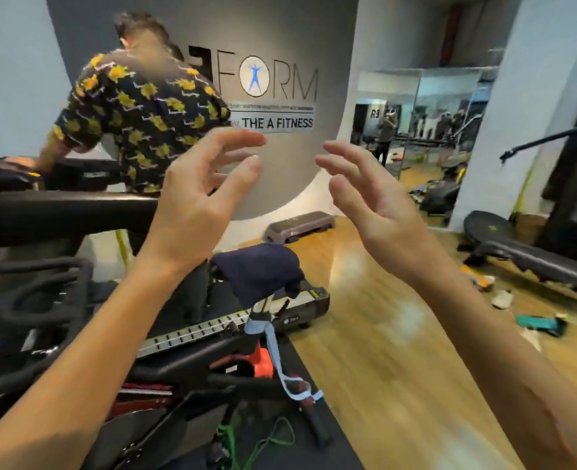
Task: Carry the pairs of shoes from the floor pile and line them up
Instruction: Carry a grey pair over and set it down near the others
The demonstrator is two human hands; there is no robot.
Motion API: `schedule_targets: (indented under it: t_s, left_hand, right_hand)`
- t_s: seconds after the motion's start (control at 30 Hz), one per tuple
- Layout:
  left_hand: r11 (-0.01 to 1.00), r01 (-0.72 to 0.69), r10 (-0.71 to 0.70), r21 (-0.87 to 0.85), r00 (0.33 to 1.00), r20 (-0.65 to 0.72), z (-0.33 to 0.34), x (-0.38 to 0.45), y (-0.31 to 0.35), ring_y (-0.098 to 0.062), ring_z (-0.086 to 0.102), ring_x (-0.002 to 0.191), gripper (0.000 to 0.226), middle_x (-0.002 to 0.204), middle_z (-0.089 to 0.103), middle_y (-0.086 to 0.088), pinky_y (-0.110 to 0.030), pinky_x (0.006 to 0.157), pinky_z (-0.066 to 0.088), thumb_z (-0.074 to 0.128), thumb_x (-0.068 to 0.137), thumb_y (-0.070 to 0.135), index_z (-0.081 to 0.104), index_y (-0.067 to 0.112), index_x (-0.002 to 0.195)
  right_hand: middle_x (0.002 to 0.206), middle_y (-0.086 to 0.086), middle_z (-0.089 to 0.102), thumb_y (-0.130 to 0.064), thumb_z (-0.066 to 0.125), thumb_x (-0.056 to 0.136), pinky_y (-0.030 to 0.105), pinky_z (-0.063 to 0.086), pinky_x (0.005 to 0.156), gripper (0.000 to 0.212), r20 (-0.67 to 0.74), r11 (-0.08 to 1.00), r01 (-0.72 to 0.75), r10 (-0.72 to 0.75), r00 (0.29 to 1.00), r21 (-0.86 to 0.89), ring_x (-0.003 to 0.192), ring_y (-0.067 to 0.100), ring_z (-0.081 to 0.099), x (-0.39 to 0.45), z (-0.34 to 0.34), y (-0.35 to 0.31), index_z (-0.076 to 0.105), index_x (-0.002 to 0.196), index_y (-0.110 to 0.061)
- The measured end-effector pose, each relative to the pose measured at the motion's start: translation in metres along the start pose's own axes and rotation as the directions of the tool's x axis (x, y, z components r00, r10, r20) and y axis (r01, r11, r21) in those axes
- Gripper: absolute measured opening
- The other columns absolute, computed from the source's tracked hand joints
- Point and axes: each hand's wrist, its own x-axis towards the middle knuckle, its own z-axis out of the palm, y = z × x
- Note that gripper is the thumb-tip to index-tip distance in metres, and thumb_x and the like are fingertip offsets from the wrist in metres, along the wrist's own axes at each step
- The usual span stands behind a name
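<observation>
Hands raised at chest height, palms facing each other, apart. Left grip (195,198) spread, fingers loosely curved, empty. Right grip (365,195) likewise spread, empty. Shoes (502,297) scattered on wood floor (382,351) at far right, near bench (531,259).

Single head-worn wide-angle view, facing forward and slightly down across the wooden floor (365,300) toward the lettered wall sign (277,96), raised hands close in the foreground.
</observation>
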Motion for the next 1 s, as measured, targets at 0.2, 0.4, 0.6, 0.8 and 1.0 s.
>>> schedule_targets:
  t_s: [0.2,0.4,0.6,0.8,1.0]
  left_hand:
    - [0.976,-0.001,0.032,-0.216,0.989,0.141,0.137,0.068,-0.075,-0.012,0.061,0.112,0.028,0.119,0.065,0.005,-0.039,0.091,0.052,0.055,0.093,0.030,0.062,0.020,0.118]
    - [0.925,0.058,0.091,-0.377,0.927,0.364,0.278,0.142,-0.145,-0.008,0.061,0.111,0.029,0.117,0.065,0.009,-0.041,0.091,0.052,0.055,0.092,0.030,0.063,0.020,0.118]
    - [0.885,0.077,0.184,-0.460,0.849,0.495,0.423,0.192,-0.167,-0.008,0.062,0.109,0.028,0.118,0.066,0.007,-0.034,0.089,0.053,0.057,0.092,0.030,0.062,0.022,0.119]
    - [0.862,0.094,0.176,-0.498,0.866,0.468,0.545,0.201,-0.168,-0.015,0.063,0.109,0.022,0.117,0.067,0.004,-0.050,0.088,0.052,0.058,0.092,0.034,0.062,0.029,0.113]
    - [0.874,0.126,0.118,-0.470,0.882,0.457,0.651,0.217,-0.166,-0.013,0.063,0.110,0.030,0.118,0.066,0.001,-0.050,0.090,0.052,0.056,0.093,0.029,0.062,0.014,0.118]
  right_hand:
    - [0.122,-0.007,0.065,-0.037,0.049,0.100,0.037,0.051,0.096,0.035,-0.263,0.967,-0.164,0.109,0.958,-0.194,0.117,0.004,0.058,-0.003,-0.090,0.098,0.054,0.131,-0.022]
    - [0.119,-0.010,0.065,-0.041,0.050,0.097,0.037,0.051,0.097,0.035,-0.487,0.864,-0.405,0.227,0.843,-0.298,0.115,0.002,0.058,0.009,-0.170,0.192,0.057,0.127,-0.025]
    - [0.121,-0.006,0.064,-0.034,0.052,0.099,0.021,0.049,0.091,0.031,-0.611,0.742,-0.578,0.292,0.735,-0.340,0.112,-0.004,0.056,-0.007,-0.258,0.260,0.056,0.129,-0.026]
    - [0.115,-0.008,0.065,-0.035,0.043,0.102,0.026,0.049,0.093,0.032,-0.687,0.637,-0.652,0.253,0.681,-0.411,0.109,0.000,0.057,-0.034,-0.385,0.319,0.059,0.126,-0.023]
    - [0.116,-0.006,0.065,-0.029,0.039,0.104,0.028,0.049,0.093,0.031,-0.625,0.598,-0.658,0.309,0.716,-0.458,0.113,0.004,0.057,-0.050,-0.487,0.369,0.059,0.127,-0.022]
